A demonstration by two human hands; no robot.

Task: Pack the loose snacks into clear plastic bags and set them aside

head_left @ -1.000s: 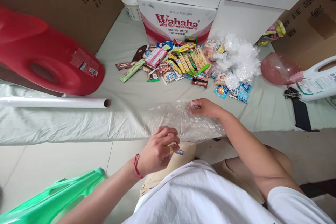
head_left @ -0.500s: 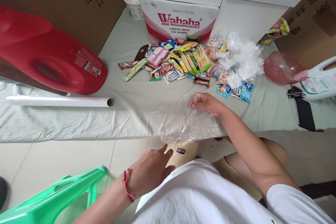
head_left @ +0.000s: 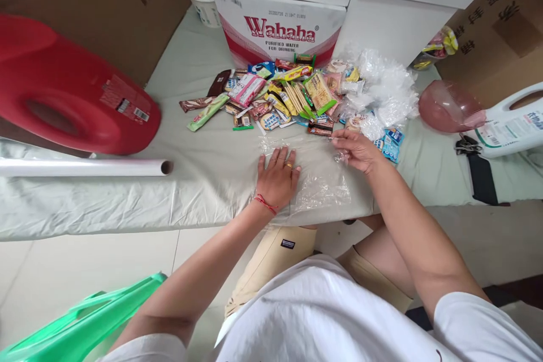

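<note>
A sheet of clear plastic film (head_left: pixel 320 184), or perhaps a thin clear bag, lies wrinkled on the cloth-covered table near the front edge. My left hand (head_left: pixel 278 178) rests flat on it, fingers spread, a ring and a red cord bracelet showing. At the film's upper right corner my right hand (head_left: pixel 355 150) pinches the edge between thumb and fingers. Just beyond both hands spreads a pile of small wrapped snacks (head_left: pixel 275 96), with a heap of crumpled clear plastic (head_left: pixel 386 87) at its right.
A white tube roll (head_left: pixel 85 168) and a big red jug (head_left: pixel 80 90) stand at left. Behind the snacks is a Wahaha carton (head_left: pixel 280 34). To the right are a pink transparent bowl (head_left: pixel 449 106), a white jug (head_left: pixel 513 124) and a black phone-like object (head_left: pixel 482 178). A green stool (head_left: pixel 93 317) is below.
My left hand has moved from below the table edge up onto the film and now lies flat. My right hand has shifted slightly up and right, drawing the film further onto the table.
</note>
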